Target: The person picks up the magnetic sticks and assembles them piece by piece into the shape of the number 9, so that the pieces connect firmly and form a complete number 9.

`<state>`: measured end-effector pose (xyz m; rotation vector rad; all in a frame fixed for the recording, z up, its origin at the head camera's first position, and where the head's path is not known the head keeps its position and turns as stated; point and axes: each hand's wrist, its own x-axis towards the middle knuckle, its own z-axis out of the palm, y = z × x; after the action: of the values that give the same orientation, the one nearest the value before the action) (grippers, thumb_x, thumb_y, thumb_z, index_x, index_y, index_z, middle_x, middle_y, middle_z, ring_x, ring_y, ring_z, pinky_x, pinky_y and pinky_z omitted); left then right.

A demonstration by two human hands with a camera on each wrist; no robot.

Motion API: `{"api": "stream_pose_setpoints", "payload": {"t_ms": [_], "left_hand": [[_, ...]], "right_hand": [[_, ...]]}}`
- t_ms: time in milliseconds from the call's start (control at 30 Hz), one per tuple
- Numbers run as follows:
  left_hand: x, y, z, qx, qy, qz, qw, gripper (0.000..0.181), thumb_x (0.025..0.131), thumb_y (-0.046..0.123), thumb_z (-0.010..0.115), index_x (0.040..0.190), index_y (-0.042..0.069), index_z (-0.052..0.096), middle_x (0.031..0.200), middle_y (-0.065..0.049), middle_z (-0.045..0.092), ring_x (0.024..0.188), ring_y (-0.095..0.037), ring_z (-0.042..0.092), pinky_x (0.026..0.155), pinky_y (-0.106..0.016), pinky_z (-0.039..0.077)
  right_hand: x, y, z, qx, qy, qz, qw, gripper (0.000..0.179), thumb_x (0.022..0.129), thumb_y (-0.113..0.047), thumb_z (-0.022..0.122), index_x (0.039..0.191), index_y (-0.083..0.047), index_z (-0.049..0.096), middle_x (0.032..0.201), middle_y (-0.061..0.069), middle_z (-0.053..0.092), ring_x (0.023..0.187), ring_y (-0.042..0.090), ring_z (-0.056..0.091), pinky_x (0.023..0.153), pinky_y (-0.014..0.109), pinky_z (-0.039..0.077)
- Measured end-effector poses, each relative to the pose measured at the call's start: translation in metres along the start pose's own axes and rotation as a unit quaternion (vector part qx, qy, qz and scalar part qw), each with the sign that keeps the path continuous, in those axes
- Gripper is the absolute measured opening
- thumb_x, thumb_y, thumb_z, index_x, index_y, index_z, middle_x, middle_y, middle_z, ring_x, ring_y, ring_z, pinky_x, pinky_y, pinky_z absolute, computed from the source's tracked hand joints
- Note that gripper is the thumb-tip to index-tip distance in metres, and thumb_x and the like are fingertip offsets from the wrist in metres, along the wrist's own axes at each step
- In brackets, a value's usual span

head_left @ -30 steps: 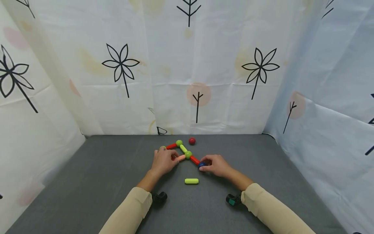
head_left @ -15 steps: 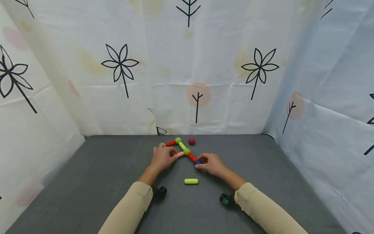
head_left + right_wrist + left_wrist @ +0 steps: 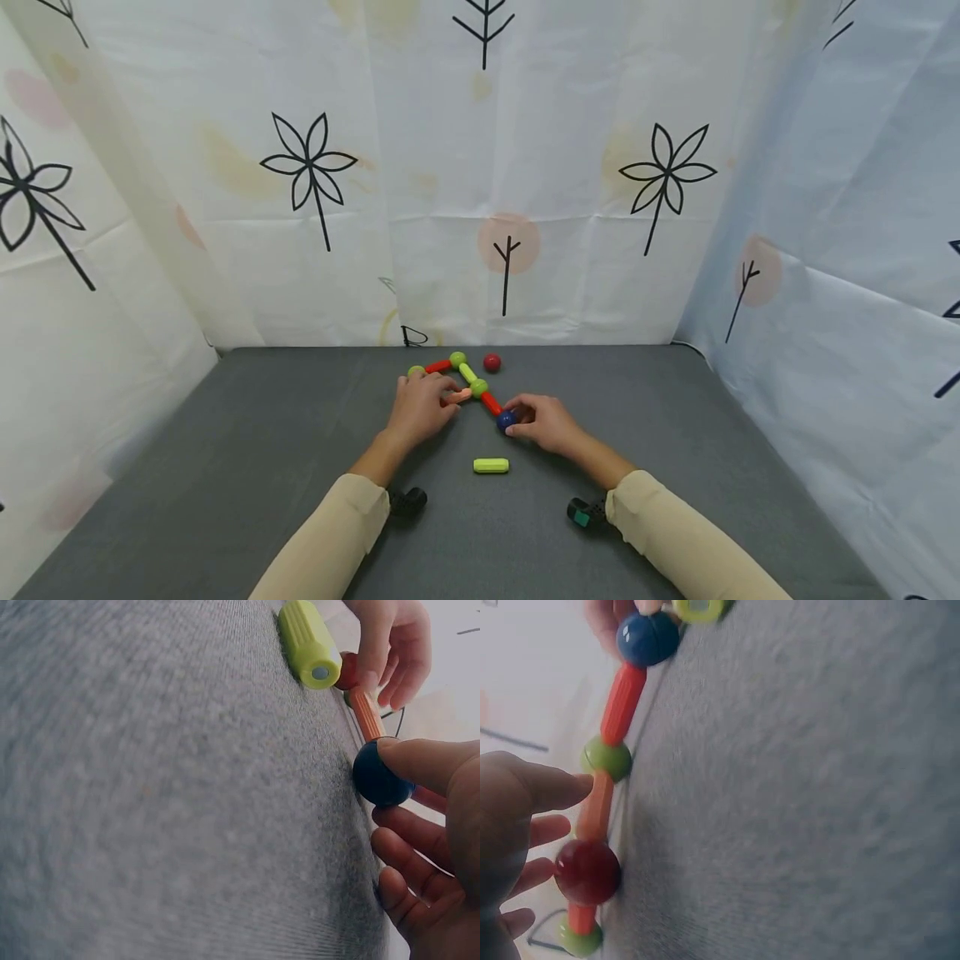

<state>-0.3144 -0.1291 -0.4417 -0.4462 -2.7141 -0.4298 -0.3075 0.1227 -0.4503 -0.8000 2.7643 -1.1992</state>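
Note:
My left hand (image 3: 422,407) pinches an orange magnetic rod (image 3: 461,396) between thumb and fingers. That rod meets a green ball (image 3: 479,387), and a dark red ball (image 3: 589,871) sits at its other end, hidden by the hand in the head view. From the green ball a red rod (image 3: 491,403) runs to a dark blue ball (image 3: 506,421), which my right hand (image 3: 546,422) holds between thumb and fingers. A yellow-green rod (image 3: 468,373) leads back to another green ball (image 3: 458,359), then a second red rod (image 3: 438,367) and a third green ball (image 3: 416,371).
A loose yellow-green rod (image 3: 491,466) lies on the grey table (image 3: 247,450), nearer than both hands. Another dark red ball (image 3: 492,362) rests apart behind the chain. A patterned white curtain (image 3: 570,283) stands behind the table and along its sides.
My right hand has shifted left with the blue ball, which now shows more fully. The joined pieces have moved slightly left and back. The loose rod and the far red ball have stayed put.

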Motion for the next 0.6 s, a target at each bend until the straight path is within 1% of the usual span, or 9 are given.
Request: {"api": "stream_pose_setpoints", "payload": {"t_ms": [100,133,200,300,367,467,533,600], "left_hand": [[-0.005,0.006,-0.004,-0.008,0.001,0.032,0.9995,0.025,0.079,0.029,0.082,0.101,0.023,0.075,0.100,0.005,0.068,0.092,-0.022,0.052,0.079,-0.044,0.034],[-0.006,0.008,-0.006,-0.017,-0.001,0.042,0.9990,0.025,0.078,0.029,0.082,0.101,0.023,0.075,0.100,0.005,0.069,0.092,-0.022,0.052,0.080,-0.044,0.035],[-0.008,0.012,-0.009,-0.034,-0.014,0.061,0.9975,0.025,0.079,0.030,0.082,0.102,0.022,0.075,0.100,0.005,0.069,0.092,-0.020,0.053,0.081,-0.043,0.036],[-0.012,0.019,-0.012,-0.055,-0.045,0.084,0.9939,0.025,0.081,0.031,0.081,0.103,0.021,0.074,0.098,0.005,0.069,0.089,-0.017,0.052,0.080,-0.041,0.037],[-0.014,0.024,-0.014,-0.069,-0.074,0.093,0.9905,0.025,0.082,0.032,0.080,0.103,0.020,0.074,0.098,0.006,0.069,0.089,-0.017,0.052,0.080,-0.041,0.037],[-0.016,0.029,-0.013,-0.082,-0.112,0.108,0.9845,0.026,0.082,0.034,0.079,0.104,0.021,0.074,0.099,0.009,0.069,0.094,-0.017,0.055,0.082,-0.041,0.039],[-0.018,0.031,-0.013,-0.096,-0.132,0.119,0.9794,0.026,0.082,0.034,0.079,0.104,0.022,0.075,0.100,0.011,0.070,0.108,-0.020,0.056,0.085,-0.044,0.039],[-0.020,0.032,-0.013,-0.106,-0.149,0.129,0.9746,0.027,0.081,0.035,0.080,0.104,0.022,0.075,0.100,0.013,0.069,0.111,-0.018,0.057,0.088,-0.044,0.041]], "right_hand": [[0.000,0.002,-0.001,0.003,-0.003,-0.007,1.0000,0.032,0.084,-0.017,0.078,0.114,-0.009,0.068,0.098,0.000,0.066,0.084,0.014,0.059,0.070,0.032,0.049],[0.000,0.002,-0.002,0.002,-0.005,-0.011,0.9999,0.033,0.084,-0.017,0.078,0.115,-0.010,0.068,0.099,0.000,0.066,0.084,0.014,0.059,0.071,0.032,0.049],[-0.001,0.003,-0.002,0.002,-0.008,-0.015,0.9999,0.034,0.085,-0.016,0.077,0.117,-0.010,0.068,0.103,0.001,0.066,0.086,0.015,0.060,0.073,0.033,0.050],[-0.001,0.003,-0.002,-0.001,-0.010,-0.022,0.9997,0.035,0.086,-0.015,0.076,0.119,-0.011,0.067,0.107,0.002,0.066,0.087,0.015,0.060,0.075,0.035,0.050],[-0.002,0.004,-0.002,-0.002,-0.011,-0.026,0.9996,0.036,0.086,-0.015,0.076,0.121,-0.011,0.067,0.108,0.002,0.066,0.087,0.015,0.060,0.076,0.035,0.050],[-0.002,0.005,-0.002,-0.003,-0.010,-0.030,0.9995,0.036,0.086,-0.016,0.076,0.121,-0.011,0.067,0.109,0.003,0.067,0.087,0.015,0.060,0.076,0.035,0.050],[-0.002,0.006,-0.002,-0.004,-0.011,-0.031,0.9994,0.036,0.086,-0.016,0.076,0.121,-0.011,0.067,0.109,0.003,0.067,0.087,0.015,0.061,0.075,0.034,0.050],[-0.002,0.006,-0.003,-0.004,-0.013,-0.033,0.9994,0.036,0.086,-0.016,0.076,0.121,-0.011,0.067,0.109,0.003,0.066,0.088,0.015,0.061,0.076,0.035,0.050]]}}
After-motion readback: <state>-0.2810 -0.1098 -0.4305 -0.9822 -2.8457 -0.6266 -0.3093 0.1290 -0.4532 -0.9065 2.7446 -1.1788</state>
